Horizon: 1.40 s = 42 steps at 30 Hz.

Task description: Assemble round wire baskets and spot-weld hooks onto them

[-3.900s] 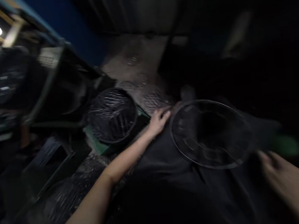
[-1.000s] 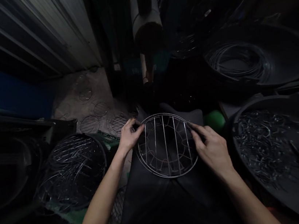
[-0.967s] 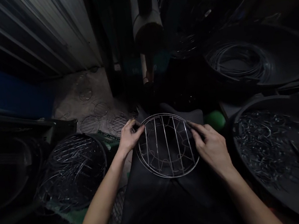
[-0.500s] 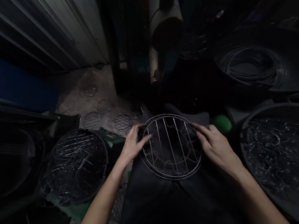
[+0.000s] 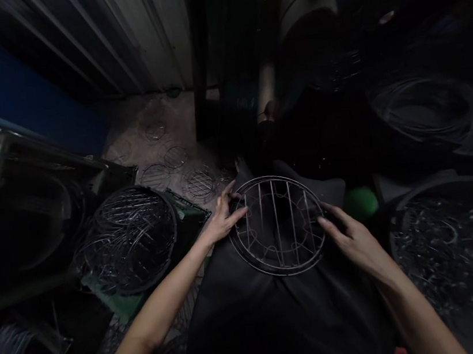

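Note:
A round wire rack with parallel bars and a looped inner ring rests over my lap, on dark cloth. My left hand holds its left rim, thumb over the bars and fingers partly spread along the outer edge. On the opposite rim, my right hand grips with thumb and fingers; the fingertips are partly hidden behind the edge.
A dark basket heaped with wire pieces stands at left on a green crate. At right is a wide tub of small bent wires. Wire rounds lie on the floor. A green ball-like object sits beyond my right hand.
My view has swung a little left, so the scene sits further right. The rack looks slightly turned between my hands, and my left fingers are more spread.

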{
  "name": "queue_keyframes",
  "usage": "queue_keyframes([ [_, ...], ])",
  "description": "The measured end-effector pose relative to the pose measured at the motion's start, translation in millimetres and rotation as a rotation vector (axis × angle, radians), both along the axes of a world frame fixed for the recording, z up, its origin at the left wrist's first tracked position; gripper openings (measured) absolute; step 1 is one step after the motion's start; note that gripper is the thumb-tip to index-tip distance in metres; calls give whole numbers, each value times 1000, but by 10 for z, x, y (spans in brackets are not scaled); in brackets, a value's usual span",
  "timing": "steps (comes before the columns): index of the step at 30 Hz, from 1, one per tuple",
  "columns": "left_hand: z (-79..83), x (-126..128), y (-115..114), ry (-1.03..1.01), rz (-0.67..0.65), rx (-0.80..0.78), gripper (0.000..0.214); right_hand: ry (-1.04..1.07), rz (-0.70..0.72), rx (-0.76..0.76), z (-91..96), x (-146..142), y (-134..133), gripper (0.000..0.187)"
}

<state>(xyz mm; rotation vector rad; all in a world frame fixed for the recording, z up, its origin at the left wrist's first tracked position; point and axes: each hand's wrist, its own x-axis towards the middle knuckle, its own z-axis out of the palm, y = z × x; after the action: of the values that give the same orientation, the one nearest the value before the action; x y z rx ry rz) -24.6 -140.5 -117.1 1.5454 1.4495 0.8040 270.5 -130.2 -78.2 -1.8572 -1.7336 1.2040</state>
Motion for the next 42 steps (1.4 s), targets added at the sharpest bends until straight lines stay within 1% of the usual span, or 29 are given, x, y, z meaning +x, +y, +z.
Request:
queue_keyframes([
  [4,177,-25,-12,-90,26,11,71,98,75,30,170,21,-3,48],
  [7,368,-66,-114,-123,20,41,72,129,123,105,357,32,-124,44],
  [10,567,-104,-235,-166,14,91,74,119,175,223,578,57,-257,44],
  [12,666,-115,-273,-194,41,150,76,125,235,332,721,90,-272,46],
  [14,705,-113,-270,-210,72,228,77,125,329,464,828,122,-208,44],
  [15,695,-108,-262,-199,80,259,77,118,386,520,859,129,-153,42],
  [17,618,-90,-253,-150,82,262,77,99,505,583,858,116,-22,38],
  [20,444,-37,-291,-56,52,114,86,32,643,564,720,44,150,37],
  [22,382,12,-326,-9,47,13,96,-18,690,542,593,9,207,39],
  [24,398,49,-329,-11,31,-59,101,-54,691,528,495,12,212,40],
  [26,448,49,-295,-138,-15,-154,99,-73,667,513,450,45,180,42],
  [28,472,5,-262,-366,-38,-280,92,-78,644,500,442,85,138,43],
  [29,466,-29,-261,-482,-18,-338,87,-77,636,496,443,101,120,44],
  [30,453,-65,-271,-575,34,-379,80,-77,631,491,442,115,110,45],
  [31,440,-95,-292,-626,118,-392,74,-79,627,488,437,128,106,45],
  [32,439,-112,-316,-625,221,-366,69,-84,628,484,427,140,110,47],
  [33,456,-104,-338,-567,317,-302,66,-90,634,480,412,152,119,48],
  [34,497,-64,-346,-455,377,-202,66,-98,642,477,393,163,130,50],
  [35,562,10,-331,-301,386,-74,67,-108,648,474,373,170,141,53],
  [36,645,113,-282,-119,311,59,69,-120,652,470,355,171,146,56],
  [37,736,232,-195,67,160,186,75,-134,650,465,343,163,143,60],
  [39,909,459,60,319,-162,349,90,-154,629,461,347,122,95,65],
  [40,978,543,195,406,-265,366,93,-157,611,470,362,94,50,66],
  [42,1077,618,399,521,-362,307,90,-140,552,520,395,52,-52,65],
])
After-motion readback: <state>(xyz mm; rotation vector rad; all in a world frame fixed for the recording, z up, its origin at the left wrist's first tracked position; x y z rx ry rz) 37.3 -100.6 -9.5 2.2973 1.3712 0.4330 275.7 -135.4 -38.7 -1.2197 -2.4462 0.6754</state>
